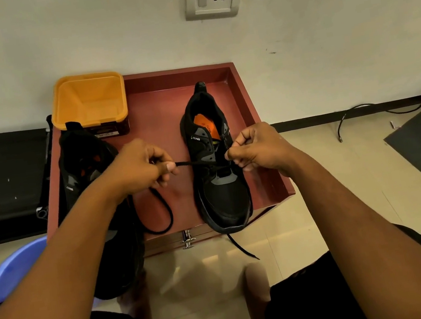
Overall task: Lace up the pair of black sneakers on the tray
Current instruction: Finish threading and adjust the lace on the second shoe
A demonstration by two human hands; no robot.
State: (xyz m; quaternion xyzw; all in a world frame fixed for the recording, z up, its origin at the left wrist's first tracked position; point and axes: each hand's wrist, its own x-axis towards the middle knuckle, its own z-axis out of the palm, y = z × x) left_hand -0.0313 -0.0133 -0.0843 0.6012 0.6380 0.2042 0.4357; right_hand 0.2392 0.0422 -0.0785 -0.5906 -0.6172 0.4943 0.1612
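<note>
Two pinches on one lace [193, 163]: left hand [139, 168] held it taut, right hand [254, 148] gripped it at the sneaker [221, 193] eyelets, mid-lacing, so I figured the next eyelet needed threading.

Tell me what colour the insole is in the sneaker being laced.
Orange; the head view shows the insole inside the black sneaker plainly.

red-brown wooden tray [163, 111]: orange plastic tub [88, 98] back-left corner; left black sneaker [80, 160] along left edge, right black sneaker [221, 193] right of centre, toe over front edge; black lace [190, 163] loops between them.
</note>
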